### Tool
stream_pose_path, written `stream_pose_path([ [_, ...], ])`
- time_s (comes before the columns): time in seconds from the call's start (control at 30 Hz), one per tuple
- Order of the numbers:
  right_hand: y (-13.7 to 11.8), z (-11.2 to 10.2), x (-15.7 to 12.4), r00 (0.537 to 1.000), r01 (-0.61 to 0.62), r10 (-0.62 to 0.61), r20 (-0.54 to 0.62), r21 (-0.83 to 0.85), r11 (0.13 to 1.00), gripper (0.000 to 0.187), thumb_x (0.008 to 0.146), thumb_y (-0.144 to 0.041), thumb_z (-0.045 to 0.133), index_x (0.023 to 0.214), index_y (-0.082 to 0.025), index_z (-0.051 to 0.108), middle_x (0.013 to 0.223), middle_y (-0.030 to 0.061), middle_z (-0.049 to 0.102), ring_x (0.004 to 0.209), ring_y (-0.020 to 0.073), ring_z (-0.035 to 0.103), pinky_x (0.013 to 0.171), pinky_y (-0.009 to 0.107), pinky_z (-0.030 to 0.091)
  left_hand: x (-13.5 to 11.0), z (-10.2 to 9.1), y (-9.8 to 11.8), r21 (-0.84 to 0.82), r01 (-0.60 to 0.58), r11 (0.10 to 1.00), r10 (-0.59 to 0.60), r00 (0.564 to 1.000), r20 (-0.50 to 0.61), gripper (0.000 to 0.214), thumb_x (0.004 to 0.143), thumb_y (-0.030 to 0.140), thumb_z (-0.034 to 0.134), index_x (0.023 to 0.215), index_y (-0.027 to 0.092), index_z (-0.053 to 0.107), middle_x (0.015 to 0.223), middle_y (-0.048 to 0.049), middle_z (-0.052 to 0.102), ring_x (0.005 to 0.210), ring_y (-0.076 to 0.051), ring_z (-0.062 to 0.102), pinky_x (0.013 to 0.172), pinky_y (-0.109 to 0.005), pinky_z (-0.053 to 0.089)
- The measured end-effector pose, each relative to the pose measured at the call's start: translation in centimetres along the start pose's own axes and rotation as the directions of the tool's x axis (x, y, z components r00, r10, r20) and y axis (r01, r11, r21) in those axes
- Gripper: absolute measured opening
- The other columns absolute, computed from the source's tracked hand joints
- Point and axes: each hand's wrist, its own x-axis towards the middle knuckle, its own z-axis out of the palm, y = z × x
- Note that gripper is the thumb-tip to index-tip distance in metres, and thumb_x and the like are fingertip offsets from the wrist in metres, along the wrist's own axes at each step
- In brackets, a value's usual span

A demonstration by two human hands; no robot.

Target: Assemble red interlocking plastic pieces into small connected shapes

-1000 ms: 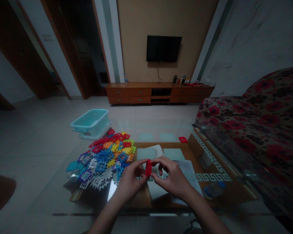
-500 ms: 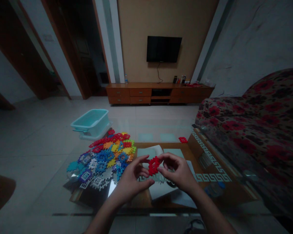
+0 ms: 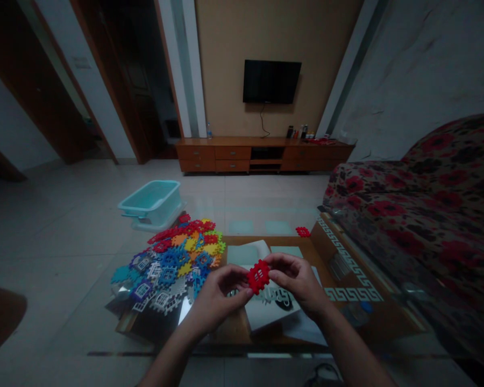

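Red toothed tile (image 3: 258,276) is pinched between both my hands over the glass table (image 3: 105,333), held above the open booklet (image 3: 268,309) that lies under the glass. Left hand (image 3: 215,295): thumb and fingertips closed on the tile's left edge. Right hand (image 3: 296,279): thumb and fingers closed on its right and upper edge. The two hands are close together, joined only through the tile.

Change noted: one second ago the tile was edge-on to me, a thin red sliver between the fingertips. Half a second ago it had begun to turn. It now faces me flat, so the square cut-outs in its middle and the teeth around its rim can be read. The hands have also drifted slightly right and away from me. I judge the turning is finished and the piece is presented for inspection or orientation; whether it is one tile or two pressed together I cannot tell in this light.

Surroundings: heap of coloured tiles (image 3: 173,258) to the left on the glass, well apart from my hands. One stray red tile (image 3: 302,231) lies at the far edge. Teal tub (image 3: 151,201) sits on the floor beyond the heap.
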Motion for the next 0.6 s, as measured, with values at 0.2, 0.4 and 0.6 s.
stream_pose_path([
  [0.2, 0.7, 0.1, 0.2, 0.998, -0.056, 0.055, 0.043, 0.033, 0.998, 0.034, 0.067, -0.039, 0.087, 0.091, -0.018, 0.074, 0.084, 0.0047, 0.073, 0.074, 0.0158, 0.066, 0.071, 0.029, 0.053, -0.2, 0.0, -0.3, 0.108, 0.024, 0.994, -0.029, 0.998, 0.048, 0.026, 0.077, 0.027, 0.077, 0.098, 0.014, 0.071, 0.093, -0.0084, 0.073, 0.083, -0.017, 0.063, 0.079, -0.031, 0.05],
  [0.4, 1.1, 0.4, 0.3, 0.994, -0.092, 0.092, 0.062, 0.002, 0.996, 0.035, 0.068, -0.041, 0.087, 0.089, -0.017, 0.074, 0.08, 0.0039, 0.072, 0.071, 0.0144, 0.064, 0.068, 0.027, 0.05, -0.3, 0.2, -0.5, 0.158, 0.071, 0.985, -0.082, 0.994, 0.065, 0.029, 0.074, 0.026, 0.078, 0.1, 0.013, 0.074, 0.092, -0.0092, 0.073, 0.081, -0.017, 0.062, 0.077, -0.031, 0.05],
  [0.6, 1.2, 0.5, 0.4, 0.994, -0.108, 0.108, 0.034, -0.014, 0.994, 0.037, 0.067, -0.044, 0.086, 0.088, -0.016, 0.074, 0.078, 0.0032, 0.071, 0.071, 0.0143, 0.062, 0.068, 0.027, 0.048, -0.2, 0.4, -0.6, 0.122, 0.157, 0.98, -0.165, 0.985, 0.06, 0.028, 0.072, 0.029, 0.079, 0.094, 0.012, 0.076, 0.087, -0.0099, 0.074, 0.076, -0.017, 0.062, 0.074, -0.031, 0.049],
])
